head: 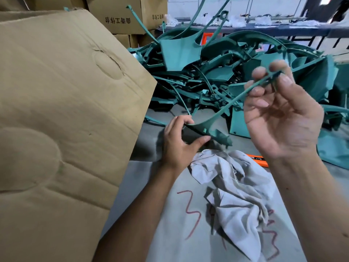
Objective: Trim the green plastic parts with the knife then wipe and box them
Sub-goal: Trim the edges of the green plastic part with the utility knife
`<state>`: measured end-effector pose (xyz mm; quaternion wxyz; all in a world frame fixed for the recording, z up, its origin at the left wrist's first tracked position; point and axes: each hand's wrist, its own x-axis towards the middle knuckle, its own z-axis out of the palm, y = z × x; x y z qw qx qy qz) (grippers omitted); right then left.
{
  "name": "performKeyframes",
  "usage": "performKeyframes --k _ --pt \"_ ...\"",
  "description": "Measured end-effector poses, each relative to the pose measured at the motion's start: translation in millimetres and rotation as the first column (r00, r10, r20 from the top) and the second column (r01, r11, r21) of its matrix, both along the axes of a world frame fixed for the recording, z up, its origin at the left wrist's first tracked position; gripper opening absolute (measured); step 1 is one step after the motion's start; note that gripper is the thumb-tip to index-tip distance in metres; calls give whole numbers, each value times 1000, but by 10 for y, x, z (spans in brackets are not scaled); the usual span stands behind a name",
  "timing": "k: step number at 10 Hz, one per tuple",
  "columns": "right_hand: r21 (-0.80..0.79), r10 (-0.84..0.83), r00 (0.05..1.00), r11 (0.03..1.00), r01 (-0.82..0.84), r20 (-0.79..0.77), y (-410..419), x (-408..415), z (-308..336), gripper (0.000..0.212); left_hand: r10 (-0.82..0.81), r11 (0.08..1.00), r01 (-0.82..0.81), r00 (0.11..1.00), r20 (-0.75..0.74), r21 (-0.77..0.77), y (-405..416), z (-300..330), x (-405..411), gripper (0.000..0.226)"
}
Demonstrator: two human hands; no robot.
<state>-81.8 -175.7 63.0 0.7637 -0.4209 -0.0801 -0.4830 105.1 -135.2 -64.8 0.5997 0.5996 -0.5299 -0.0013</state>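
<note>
A long, curved green plastic part [222,112] is held in the air between both hands, above the grey work surface [170,233] and in front of the heap of similar pieces. Its thin strip end rises to the upper right, where the right hand [281,114] pinches it between thumb and fingertips, palm turned toward the camera and the remaining fingers loosely curled. The wider, flared end with small tabs sits lower left, where the left hand [177,144] grips its edge, the index finger hooked over the top and the thumb pressed under it. Just below the part a crumpled pale cloth [232,190] lies on the surface, partly covering red scrawled marks [190,212]. Beside the cloth, close under the right wrist, an orange knife [259,159] lies flat, only part of its handle showing. Behind the hands the pile of green parts [217,69] spreads across the surface, curved strips and flat panels tangled together. To the left a large cardboard box flap [62,110] tilts toward the camera, filling much of that side. Farther back stand stacked cartons [120,17] with printed characters, and a dark bench [273,29] strewn with clear plastic bags.
</note>
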Motion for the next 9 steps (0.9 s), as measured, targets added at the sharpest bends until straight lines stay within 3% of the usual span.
performKeyframes --k 1,2,3,4,5,6,7,8,9 --pt "-101 -150 970 986 133 -190 -183 -9 -197 25 228 974 -227 973 27 -20 14 18 72 27" --pt "-755 -799 202 601 263 -566 -430 -101 -540 26 195 963 -221 966 -168 -154 33 51 144 12" --pt "-805 -863 -286 497 -326 -417 -530 -271 -873 28 27 972 -99 949 -315 -212 30 101 198 11" --pt "-763 -840 -236 542 -353 -488 -547 -390 -976 13 -6 983 -56 941 -338 -174 10 96 212 11" --pt "-775 -843 -328 528 -347 -427 -610 -440 -1085 10 21 985 -87 918 -396 -149 -7 69 204 17" --pt "-920 -887 -289 390 -46 -361 -592 -449 -1195 21 -8 987 -76 859 -512 -143 1 114 222 28" --pt "-932 -960 -82 237 273 -268 -477 -403 -1125 19 -17 989 -62 854 -520 -133 2 141 208 19" --pt "-895 -962 157 267 357 -225 -329 -331 -1066 29 50 989 -108 892 -450 -104 3 148 159 26" --pt "-859 -889 371 396 323 -269 -168 -243 -1040 48 56 991 -100 916 -398 -91 -9 143 151 42"
